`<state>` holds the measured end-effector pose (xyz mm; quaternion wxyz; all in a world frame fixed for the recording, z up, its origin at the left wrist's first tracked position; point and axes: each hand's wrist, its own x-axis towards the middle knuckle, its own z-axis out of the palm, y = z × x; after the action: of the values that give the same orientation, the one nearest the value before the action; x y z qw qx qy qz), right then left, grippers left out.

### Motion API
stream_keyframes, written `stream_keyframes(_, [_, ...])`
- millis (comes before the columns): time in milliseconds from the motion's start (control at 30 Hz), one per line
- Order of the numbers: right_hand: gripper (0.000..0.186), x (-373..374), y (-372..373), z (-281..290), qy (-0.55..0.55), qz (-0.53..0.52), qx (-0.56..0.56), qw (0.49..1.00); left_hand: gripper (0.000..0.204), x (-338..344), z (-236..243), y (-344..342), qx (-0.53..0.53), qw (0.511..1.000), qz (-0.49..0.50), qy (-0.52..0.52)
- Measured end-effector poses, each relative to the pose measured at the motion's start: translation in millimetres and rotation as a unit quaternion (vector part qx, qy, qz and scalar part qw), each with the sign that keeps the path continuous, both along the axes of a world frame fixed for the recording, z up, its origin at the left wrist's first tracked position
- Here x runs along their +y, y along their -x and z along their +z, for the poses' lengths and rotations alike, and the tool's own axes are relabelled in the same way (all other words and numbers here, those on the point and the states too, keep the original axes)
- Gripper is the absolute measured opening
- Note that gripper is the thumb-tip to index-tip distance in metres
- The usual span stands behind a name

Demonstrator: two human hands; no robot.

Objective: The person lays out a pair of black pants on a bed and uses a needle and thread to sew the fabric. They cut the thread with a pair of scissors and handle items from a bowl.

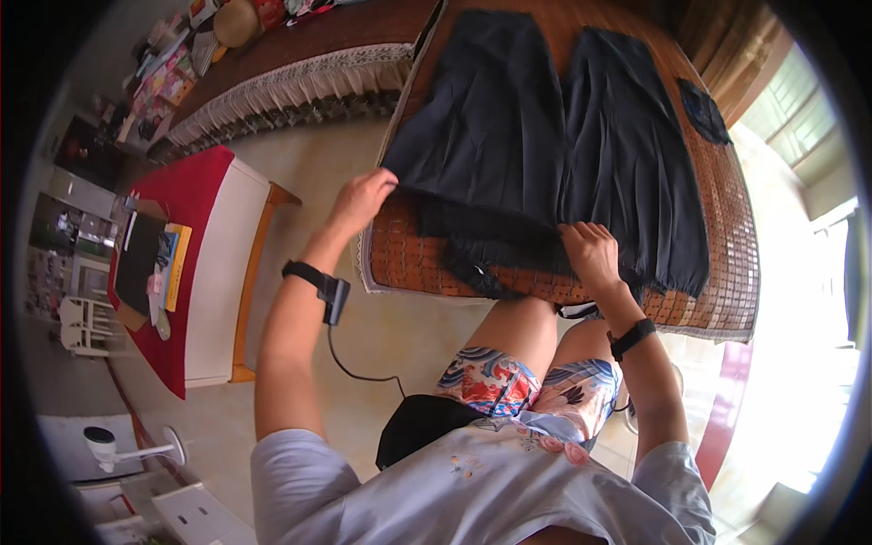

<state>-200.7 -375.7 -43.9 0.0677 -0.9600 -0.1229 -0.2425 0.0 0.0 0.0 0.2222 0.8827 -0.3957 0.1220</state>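
Two black garments lie side by side on the bed's brown tile mat, like wide trousers or skirts; their exact kind is unclear. The left black garment (490,109) spreads flat toward the far edge. My left hand (366,195) pinches its near left corner. At the other end of that hem, my right hand (592,254) has its fingers closed on the cloth, beside the right black garment (636,163). Under the hem, more dark cloth (477,268) lies bunched. My thighs are against the bed's near edge.
The brown tile mat (727,227) covers the bed. A small dark cloth (704,111) lies at its far right. To the left stands a white table with a red cloth (195,195), holding books and a dark board. Another bed with a lace skirt (300,82) is beyond. A cable (354,374) hangs from my left wrist strap.
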Motion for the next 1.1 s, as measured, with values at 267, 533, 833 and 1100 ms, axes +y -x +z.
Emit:
stream_keyframes(267, [0.021, 8, 1, 12, -0.041, 0.014, -0.033, 0.999, 0.014, 7, 82, -13, -0.238, 0.940, -0.227, -0.089])
stream_keyframes(533, [0.028, 3, 12, 8, 0.012, 0.035, -0.036, 0.999, 0.009, 33, 14, 19, -0.245, 0.917, -0.268, -0.167])
stream_keyframes(833, [0.027, 7, 21, 27, -0.053, 0.033, -0.021, 0.998, 0.013, 17, 12, 28, -0.117, 0.942, -0.272, -0.160])
stream_keyframes(1100, [0.031, -41, -26, 46, -0.116, -0.052, -0.044, 0.991, 0.036, -168, 58, 2, -0.086, 0.978, -0.188, 0.019])
